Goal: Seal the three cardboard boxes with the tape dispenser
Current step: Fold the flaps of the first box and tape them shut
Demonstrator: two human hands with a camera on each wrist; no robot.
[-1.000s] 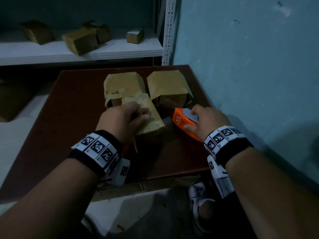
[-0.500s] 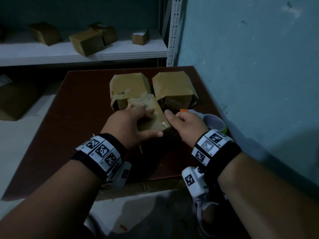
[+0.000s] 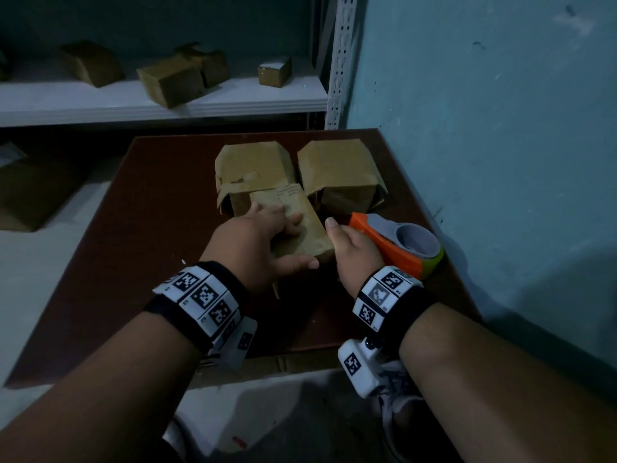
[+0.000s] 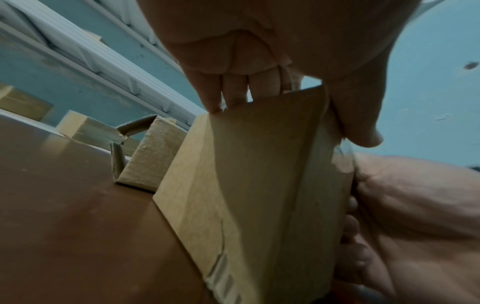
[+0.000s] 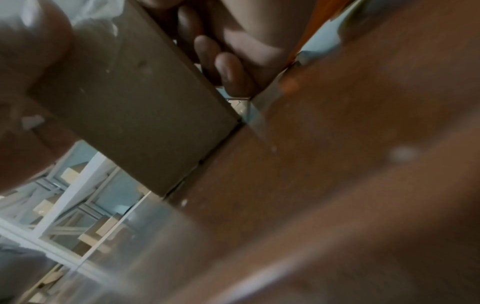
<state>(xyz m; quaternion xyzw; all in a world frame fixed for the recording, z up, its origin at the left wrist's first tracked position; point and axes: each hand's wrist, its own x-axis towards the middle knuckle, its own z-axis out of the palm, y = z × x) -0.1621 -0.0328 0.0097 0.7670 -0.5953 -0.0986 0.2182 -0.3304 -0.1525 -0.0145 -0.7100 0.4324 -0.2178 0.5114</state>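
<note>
Three brown cardboard boxes stand on the dark red table (image 3: 150, 228). My left hand (image 3: 283, 240) grips the near box (image 3: 305, 228), fingers over its top and thumb on the near face; the left wrist view shows those fingers (image 4: 233, 92) hooked over the box (image 4: 259, 185). My right hand (image 3: 354, 255) presses against the box's right side, thumb up; its fingers (image 5: 228, 70) touch the cardboard (image 5: 130, 102) beside a clear tape strip (image 5: 257, 115). The orange tape dispenser (image 3: 400, 248) lies on the table just right of that hand. Two flap-down boxes (image 3: 253, 168) (image 3: 337, 172) sit behind.
A teal wall (image 3: 484, 162) runs along the table's right edge. A white shelf (image 3: 167, 101) behind the table carries several small cardboard boxes. A larger box (image 3: 30, 195) sits low at the left. My shoe (image 3: 397, 389) shows below the table's near edge.
A second ago my right hand held the orange dispenser; it has set it down on the table and moved left onto the near box's side. The left hand stays on the box.
</note>
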